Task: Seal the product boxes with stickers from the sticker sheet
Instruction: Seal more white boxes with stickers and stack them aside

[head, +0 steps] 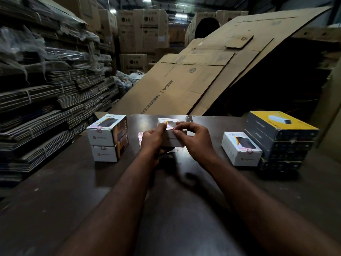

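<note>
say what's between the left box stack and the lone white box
Head view: the sticker sheet, then a box gripped by the left hand and right hand.

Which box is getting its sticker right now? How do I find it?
Look at the dark table, right in its middle. The white box there is gripped by the left hand and right hand; the white stack left of it and the lone box right of it sit untouched.

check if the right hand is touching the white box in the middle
Touching. In the head view the right hand pinches the top front edge of the middle white box, which the left hand also grips.
</note>
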Action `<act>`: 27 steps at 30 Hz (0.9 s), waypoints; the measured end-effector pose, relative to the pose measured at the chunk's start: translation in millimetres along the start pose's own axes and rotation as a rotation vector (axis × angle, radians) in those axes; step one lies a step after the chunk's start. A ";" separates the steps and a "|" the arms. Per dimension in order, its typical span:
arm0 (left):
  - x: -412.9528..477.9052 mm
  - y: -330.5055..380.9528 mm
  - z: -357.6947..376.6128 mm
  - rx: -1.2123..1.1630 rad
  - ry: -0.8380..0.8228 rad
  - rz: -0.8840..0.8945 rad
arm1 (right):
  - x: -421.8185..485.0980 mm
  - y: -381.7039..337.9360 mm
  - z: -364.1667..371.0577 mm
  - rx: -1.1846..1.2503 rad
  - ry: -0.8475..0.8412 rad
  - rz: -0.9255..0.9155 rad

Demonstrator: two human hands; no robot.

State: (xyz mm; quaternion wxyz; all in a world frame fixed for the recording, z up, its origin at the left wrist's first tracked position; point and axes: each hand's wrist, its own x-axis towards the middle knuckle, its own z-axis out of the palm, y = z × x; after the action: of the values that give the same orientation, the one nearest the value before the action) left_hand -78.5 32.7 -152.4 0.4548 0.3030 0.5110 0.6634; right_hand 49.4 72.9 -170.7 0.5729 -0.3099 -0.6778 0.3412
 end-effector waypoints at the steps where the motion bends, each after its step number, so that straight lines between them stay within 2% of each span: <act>1: -0.4 0.0 -0.1 0.001 0.001 0.005 | -0.4 0.7 0.4 -0.002 0.002 -0.007; 15: -3.9 -0.2 3.6 -0.030 -0.055 -0.035 | -4.5 0.1 1.0 0.099 0.058 -0.002; 27: 0.5 2.8 -6.2 0.004 -0.132 -0.076 | -3.7 -0.5 0.7 0.019 0.043 -0.023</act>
State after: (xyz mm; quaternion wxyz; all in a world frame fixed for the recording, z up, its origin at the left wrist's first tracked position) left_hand -84.9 30.4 -151.6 0.5119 0.3272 0.4924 0.6232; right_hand 49.3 69.5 -172.5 0.5942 -0.3040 -0.6655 0.3340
